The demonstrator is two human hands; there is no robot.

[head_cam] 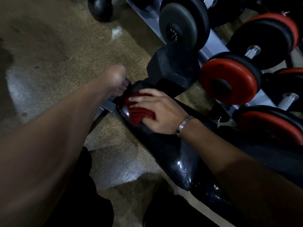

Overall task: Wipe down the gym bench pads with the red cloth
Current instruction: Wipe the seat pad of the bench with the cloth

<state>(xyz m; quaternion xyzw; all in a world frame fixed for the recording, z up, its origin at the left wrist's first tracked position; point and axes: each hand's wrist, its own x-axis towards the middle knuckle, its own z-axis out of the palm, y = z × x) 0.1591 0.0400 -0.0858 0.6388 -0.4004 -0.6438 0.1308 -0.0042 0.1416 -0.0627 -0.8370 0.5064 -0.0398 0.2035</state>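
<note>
Right hand [157,112] lies flat on the red cloth [139,113], fingers nearly straight and spread across it, pressing it onto the far end of the bench pad [180,161]; the thumb sits at the cloth's near edge. A metal bracelet [184,125] is worn on that wrist. Left hand [116,79] reaches just past the pad's far end, fingers curled down over a dark fitting [127,80] there; what the fitting is cannot be determined. The cloth is bunched into ridges and rests on the pad's upper surface and left edge. The pad is black and glossy, running diagonally toward the viewer, with water droplets [185,169] on its nearer left flank. A grey metal frame piece [108,106] projects from beneath the pad's far end on the left. Beyond the pad's far end stands a black hex dumbbell [172,66]. To the right of the pad a grey rack [218,40] holds a round black dumbbell [180,25] and several red-faced dumbbells [229,79]. To the left of the pad is speckled brown floor [65,46] with pale glare patches.
</note>
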